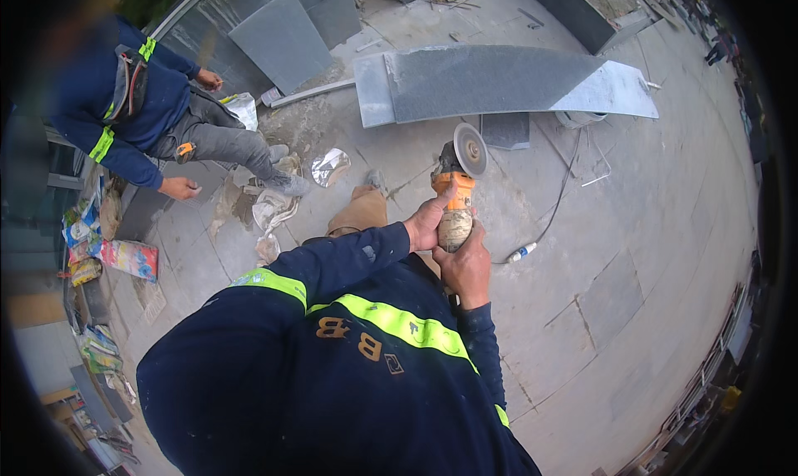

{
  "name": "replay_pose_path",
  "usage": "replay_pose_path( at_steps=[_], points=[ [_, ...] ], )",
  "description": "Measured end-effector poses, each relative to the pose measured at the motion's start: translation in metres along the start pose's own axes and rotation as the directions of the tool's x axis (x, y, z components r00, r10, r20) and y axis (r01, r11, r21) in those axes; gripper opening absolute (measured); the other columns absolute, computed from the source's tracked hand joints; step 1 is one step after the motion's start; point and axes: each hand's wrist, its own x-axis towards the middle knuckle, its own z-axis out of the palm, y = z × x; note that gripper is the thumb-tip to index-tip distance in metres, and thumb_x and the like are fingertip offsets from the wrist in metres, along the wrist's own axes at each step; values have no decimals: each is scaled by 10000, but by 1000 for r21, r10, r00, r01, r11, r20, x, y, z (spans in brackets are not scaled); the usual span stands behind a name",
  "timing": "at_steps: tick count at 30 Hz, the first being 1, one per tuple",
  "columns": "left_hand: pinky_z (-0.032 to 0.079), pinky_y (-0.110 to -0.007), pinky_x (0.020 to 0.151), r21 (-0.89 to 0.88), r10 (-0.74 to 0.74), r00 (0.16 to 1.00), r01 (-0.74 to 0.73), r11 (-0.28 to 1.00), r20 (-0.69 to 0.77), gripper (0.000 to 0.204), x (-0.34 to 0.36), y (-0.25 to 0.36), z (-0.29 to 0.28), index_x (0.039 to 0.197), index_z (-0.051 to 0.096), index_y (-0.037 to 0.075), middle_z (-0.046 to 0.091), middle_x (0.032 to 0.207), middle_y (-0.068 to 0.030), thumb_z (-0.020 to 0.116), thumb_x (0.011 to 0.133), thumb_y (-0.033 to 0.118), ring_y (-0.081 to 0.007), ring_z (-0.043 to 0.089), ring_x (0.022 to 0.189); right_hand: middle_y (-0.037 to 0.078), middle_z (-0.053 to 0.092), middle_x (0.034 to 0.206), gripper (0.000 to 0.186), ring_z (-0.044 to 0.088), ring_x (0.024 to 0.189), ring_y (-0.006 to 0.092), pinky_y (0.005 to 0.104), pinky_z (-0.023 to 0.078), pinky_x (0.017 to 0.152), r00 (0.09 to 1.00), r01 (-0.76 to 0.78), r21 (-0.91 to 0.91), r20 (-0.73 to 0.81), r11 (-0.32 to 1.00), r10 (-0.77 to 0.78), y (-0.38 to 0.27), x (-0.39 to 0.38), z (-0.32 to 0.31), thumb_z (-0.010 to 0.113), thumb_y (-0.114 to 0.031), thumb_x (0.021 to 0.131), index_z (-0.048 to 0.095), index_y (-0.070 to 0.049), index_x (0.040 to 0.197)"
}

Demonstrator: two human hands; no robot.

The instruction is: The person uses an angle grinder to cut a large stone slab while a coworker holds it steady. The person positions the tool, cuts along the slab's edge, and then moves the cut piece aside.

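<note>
An orange and black angle grinder (456, 195) is held out in front of my body, its round grey disc (471, 150) pointing away from me. My left hand (426, 225) grips the orange front part of its body from the left. My right hand (467, 268) closes around the rear end, where the casing looks dusty and wrapped in pale material. Beyond the disc lies a long grey stone slab (499, 81), raised on supports and wet-looking or pale at its right end. The disc is apart from the slab.
A co-worker (137, 102) in a dark blue top stands at the left. Behind that person, grey slabs (283, 42) lean together. A cable with a white and blue connector (522, 252) runs over the paved floor. Colourful bags (129, 258) and crumpled foil (331, 167) lie about.
</note>
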Motion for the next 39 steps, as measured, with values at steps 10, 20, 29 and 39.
replay_pose_path(
  at_steps=[10, 20, 29, 39],
  points=[
    [559, -397, 878, 91, -34, 998, 39, 995, -46, 718, -31, -11, 9, 1179, 546, 78, 619, 1056, -94, 659, 805, 681, -208, 647, 969, 294, 670, 914, 825, 665, 838, 471, 487, 542, 717, 998, -57, 98, 1, 994, 57, -9, -35, -4, 804, -265, 673, 371, 55, 1298],
    [561, -382, 869, 112, -18, 985, 38, 993, -174, 636, -38, -31, -24, 1172, 536, 60, 620, 1034, -89, 642, 870, 609, -197, 644, 954, 282, 677, 1006, 933, 676, 913, 447, 462, 549, 781, 976, -167, 251, 179, 954, 124, 14, -45, 18, 799, -217, 669, 311, 5, 1433],
    [559, -356, 791, 89, 1, 935, 32, 996, -354, 559, -62, -20, -41, 1168, 541, 54, 616, 991, -60, 653, 907, 536, -165, 642, 891, 257, 682, 1028, 800, 685, 934, 418, 442, 550, 793, 937, -275, 292, 294, 916, 188, -2, -43, 44, 793, -206, 678, 394, 0, 1341],
    [561, -338, 705, 3, -79, 856, 94, 996, -512, 440, -47, 28, -91, 1141, 562, 55, 617, 936, -43, 699, 915, 407, -151, 643, 806, 209, 681, 1050, 762, 685, 950, 329, 399, 542, 814, 831, -463, 236, 451, 854, 325, -23, 7, 99, 809, -202, 675, 442, 4, 1310]
  ],
)
